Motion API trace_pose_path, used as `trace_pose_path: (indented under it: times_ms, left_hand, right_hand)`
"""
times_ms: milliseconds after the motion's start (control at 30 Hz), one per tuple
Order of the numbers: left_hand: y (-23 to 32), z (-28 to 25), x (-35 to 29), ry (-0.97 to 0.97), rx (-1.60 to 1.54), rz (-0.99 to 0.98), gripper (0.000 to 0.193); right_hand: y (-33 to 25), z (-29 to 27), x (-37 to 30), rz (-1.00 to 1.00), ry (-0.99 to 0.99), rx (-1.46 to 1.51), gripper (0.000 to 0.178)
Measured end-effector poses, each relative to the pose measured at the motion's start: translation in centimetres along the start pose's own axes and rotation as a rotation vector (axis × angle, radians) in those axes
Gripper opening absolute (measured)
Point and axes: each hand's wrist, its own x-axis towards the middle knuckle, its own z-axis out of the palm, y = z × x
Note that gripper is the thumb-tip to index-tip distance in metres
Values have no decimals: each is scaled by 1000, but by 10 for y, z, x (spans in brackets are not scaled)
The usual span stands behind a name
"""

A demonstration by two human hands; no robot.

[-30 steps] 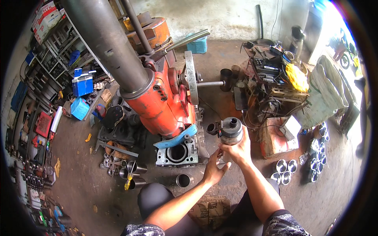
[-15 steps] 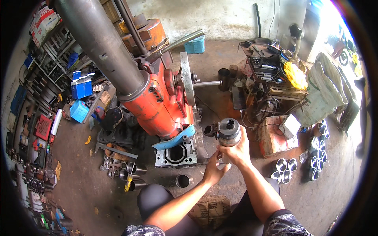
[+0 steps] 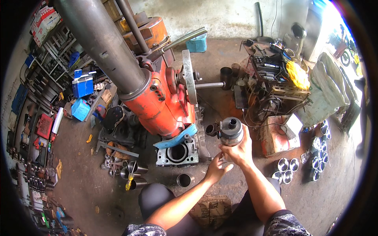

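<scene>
Right hand (image 3: 238, 151) wrapped around a metal cylinder (image 3: 229, 131), left hand (image 3: 217, 167) cupped loosely just underneath it.

Cylinder's held up near centre frame, with the engine block (image 3: 177, 151) at about 9 o'clock from it, under the orange machine (image 3: 161, 102). Steel sleeves (image 3: 288, 170) sit around 4 o'clock.

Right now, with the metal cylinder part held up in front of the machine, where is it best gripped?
Grip the metal cylinder part around its round lower body, from below and the right, as the right hand does. Its open top and the side lug on its left stay free; the left hand steadies underneath.
</scene>
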Motion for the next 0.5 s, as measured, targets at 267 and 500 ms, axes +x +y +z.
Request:
trace_pose_path:
  times_ms: [267, 500]
  left_hand:
    - [-6, 14, -9, 136, 135, 69, 67]
    - [22, 16, -26, -34, 38, 111, 22]
  right_hand:
    - [2, -15, 10, -59, 58, 30, 86]
    - [14, -14, 15, 152, 49, 299, 84]
